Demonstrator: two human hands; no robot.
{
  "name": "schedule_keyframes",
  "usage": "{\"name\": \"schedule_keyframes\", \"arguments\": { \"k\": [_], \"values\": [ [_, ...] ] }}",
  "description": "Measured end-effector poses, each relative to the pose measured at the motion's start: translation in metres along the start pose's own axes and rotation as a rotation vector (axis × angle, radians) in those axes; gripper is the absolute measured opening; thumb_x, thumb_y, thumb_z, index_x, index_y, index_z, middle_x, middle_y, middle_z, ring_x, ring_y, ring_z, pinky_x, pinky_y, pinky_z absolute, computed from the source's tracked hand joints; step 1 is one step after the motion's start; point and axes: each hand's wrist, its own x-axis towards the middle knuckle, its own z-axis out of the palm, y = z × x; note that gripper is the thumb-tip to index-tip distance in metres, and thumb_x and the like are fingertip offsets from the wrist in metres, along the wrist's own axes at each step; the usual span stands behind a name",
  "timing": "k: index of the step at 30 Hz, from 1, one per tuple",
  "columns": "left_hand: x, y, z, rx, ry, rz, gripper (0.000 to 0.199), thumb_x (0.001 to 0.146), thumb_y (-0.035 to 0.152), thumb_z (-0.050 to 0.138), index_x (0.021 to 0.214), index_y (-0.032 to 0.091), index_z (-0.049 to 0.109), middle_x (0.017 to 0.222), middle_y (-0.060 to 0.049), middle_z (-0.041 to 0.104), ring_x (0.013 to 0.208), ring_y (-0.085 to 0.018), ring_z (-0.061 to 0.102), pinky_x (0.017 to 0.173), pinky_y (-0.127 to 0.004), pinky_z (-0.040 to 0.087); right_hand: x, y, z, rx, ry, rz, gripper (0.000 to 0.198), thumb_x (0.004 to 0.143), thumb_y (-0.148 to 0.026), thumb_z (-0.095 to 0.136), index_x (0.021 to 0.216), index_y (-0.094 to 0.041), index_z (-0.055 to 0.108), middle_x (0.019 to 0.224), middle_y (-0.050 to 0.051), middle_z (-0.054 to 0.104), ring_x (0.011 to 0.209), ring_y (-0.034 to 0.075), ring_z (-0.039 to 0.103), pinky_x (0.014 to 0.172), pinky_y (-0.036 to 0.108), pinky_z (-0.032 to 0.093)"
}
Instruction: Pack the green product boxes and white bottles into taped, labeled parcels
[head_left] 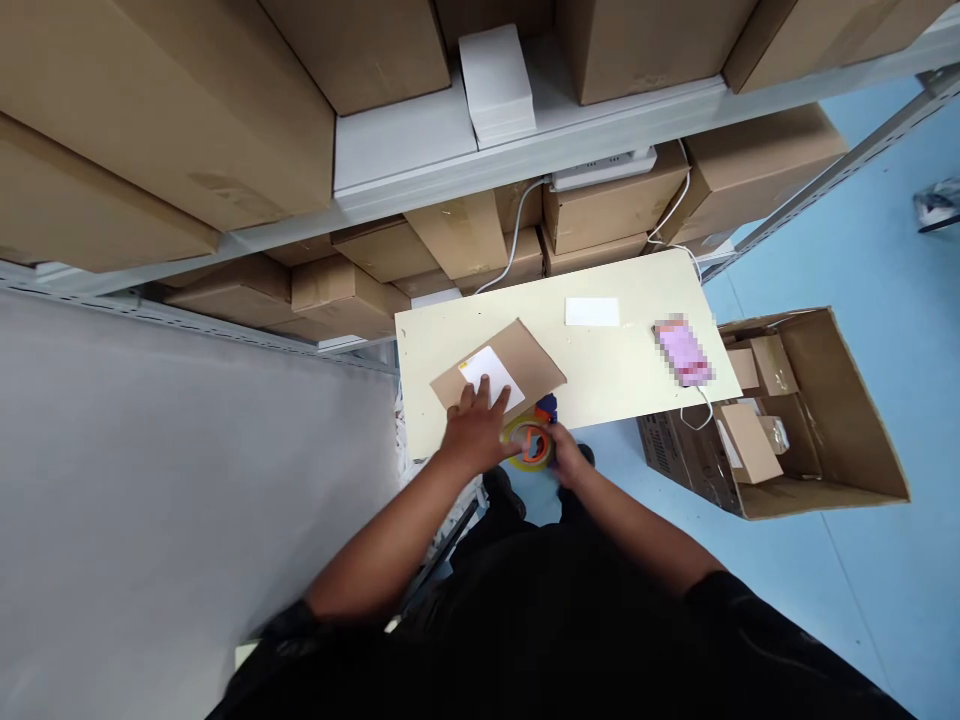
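A flat brown cardboard piece (534, 362) lies slantwise on the narrow cream table (622, 380), with a white card (491, 376) on top of it. Across the card and cardboard rests my left hand (474, 428), its fingers spread and pressing down. My right hand (568, 455) grips a tape dispenser (546, 407) with blue and orange parts and a roll of yellowish tape. The dispenser is at the table's front edge, right beside my left thumb. My right fingers are partly hidden behind it.
Toward the table's right lie a white slip (592, 311) and a blurred pink phone (683, 352) with a white cable. An open carton (862, 420) holding small boxes stands on the floor at right. Shelves of cardboard boxes (600, 210) and a power strip (604, 169) rise behind the table.
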Motion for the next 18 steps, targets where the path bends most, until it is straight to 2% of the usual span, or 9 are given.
{"name": "schedule_keyframes", "arguments": {
  "k": [2, 5, 7, 11, 14, 16, 18],
  "values": [
    [-0.014, -0.034, -0.009, 0.074, -0.066, 0.188, 0.118, 0.068, 0.075, 0.08, 0.166, 0.032, 0.029, 0.176, -0.014, 0.009, 0.156, -0.051, 0.021, 0.12, -0.066, 0.024, 0.016, -0.028, -0.01, -0.019, 0.004, 0.02, 0.037, 0.078, -0.053, 0.062, 0.096, -0.021, 0.066, 0.074, 0.001, 0.071, 0.071, 0.02, 0.067, 0.064, 0.029, 0.053],
    [-0.018, -0.072, -0.011, 0.172, -0.007, 0.351, 0.116, 0.071, 0.068, 0.082, 0.166, 0.028, 0.028, 0.175, -0.014, 0.013, 0.161, -0.044, 0.009, 0.127, -0.063, 0.005, 0.044, -0.073, -0.026, -0.114, -0.063, 0.091, 0.025, 0.071, -0.039, 0.072, 0.085, -0.019, 0.068, 0.069, 0.002, 0.07, 0.062, 0.019, 0.063, 0.056, 0.028, 0.05],
    [-0.012, -0.078, -0.002, 0.183, 0.066, 0.329, 0.113, 0.076, 0.069, 0.077, 0.167, 0.022, 0.027, 0.175, -0.016, 0.013, 0.162, -0.041, 0.002, 0.127, -0.063, -0.003, 0.061, -0.099, -0.028, -0.17, -0.095, 0.121, 0.02, 0.071, -0.034, 0.073, 0.083, -0.018, 0.069, 0.068, 0.004, 0.071, 0.059, 0.018, 0.061, 0.053, 0.028, 0.048],
    [0.0, -0.06, 0.018, 0.141, 0.165, 0.135, 0.108, 0.082, 0.07, 0.071, 0.167, 0.022, 0.024, 0.174, -0.018, 0.013, 0.162, -0.041, -0.002, 0.122, -0.07, -0.011, 0.076, -0.133, -0.031, -0.242, -0.099, 0.124, 0.019, 0.074, -0.032, 0.075, 0.084, -0.018, 0.068, 0.063, 0.002, 0.067, 0.052, 0.015, 0.055, 0.048, 0.024, 0.041],
    [0.002, -0.048, 0.02, 0.122, 0.168, 0.056, 0.105, 0.085, 0.07, 0.067, 0.168, 0.024, 0.023, 0.174, -0.017, 0.013, 0.161, -0.042, -0.004, 0.119, -0.075, -0.01, 0.055, -0.12, -0.052, -0.234, -0.063, 0.061, 0.024, 0.075, -0.037, 0.072, 0.091, -0.02, 0.068, 0.071, 0.001, 0.07, 0.058, 0.015, 0.059, 0.052, 0.024, 0.044],
    [0.002, -0.044, 0.018, 0.111, 0.159, 0.027, 0.104, 0.086, 0.071, 0.065, 0.168, 0.024, 0.021, 0.175, -0.017, 0.011, 0.161, -0.042, -0.005, 0.119, -0.076, -0.005, 0.026, -0.088, -0.068, -0.221, -0.063, -0.012, 0.031, 0.073, -0.038, 0.073, 0.098, -0.021, 0.069, 0.084, 0.003, 0.076, 0.072, 0.019, 0.067, 0.064, 0.027, 0.052],
    [0.001, -0.039, 0.016, 0.094, 0.154, -0.002, 0.105, 0.086, 0.071, 0.065, 0.168, 0.024, 0.02, 0.175, -0.016, 0.008, 0.161, -0.042, -0.007, 0.119, -0.076, 0.001, -0.007, -0.042, -0.072, -0.223, -0.082, -0.026, 0.04, 0.07, -0.038, 0.077, 0.106, -0.021, 0.07, 0.099, 0.005, 0.078, 0.091, 0.024, 0.072, 0.081, 0.033, 0.057]
  ]
}}
